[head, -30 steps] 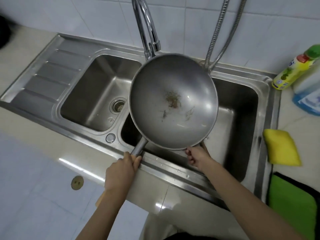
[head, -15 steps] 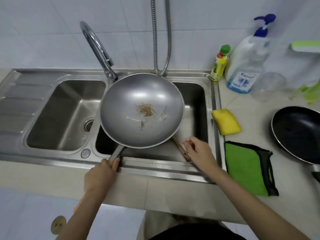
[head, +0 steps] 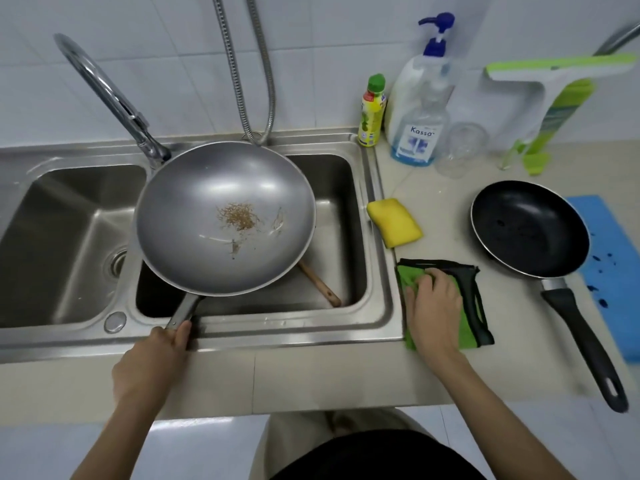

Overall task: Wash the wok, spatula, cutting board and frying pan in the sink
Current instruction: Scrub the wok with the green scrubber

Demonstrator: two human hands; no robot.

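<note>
**Wok over the basin, cloth under the other hand**

Start big: the double sink (head: 375,202) fills the left of the view, and over its right-hand basin sits the wok (head: 225,216), tipped a little toward the camera with a patch of brown food scraps and a few streaks in its bowl. Whether its far rim leans on the sink edge or hangs free, I cannot tell. That's a wide metal bowl on one long handle, so I'd judge it front-heavy and keen to twist; close up by the bowl is the steadier place to grab it, and once wet and soapy it will be slick.

Out on the counter to the right, the frying pan (head: 530,226) lies flat, black inside, handle pointing at the near edge, well apart from the sink. It looks lighter, and that grippy handle is the obvious hold. Under its far side, a blue mat (head: 613,271), spotted with dark drops.

Smaller now: the green cloth (head: 467,327), soft and floppy, just beside the sink rim, with the yellow sponge (head: 394,221) lying behind it. Down in the right basin, a wooden spatula handle (head: 318,282) pokes out from beneath the wok.

The left hand (head: 152,358) is wrapped around the wok's handle. The right hand (head: 433,306) lies on the cloth, fingers bent down into the fabric, apparently gathering it.
</note>
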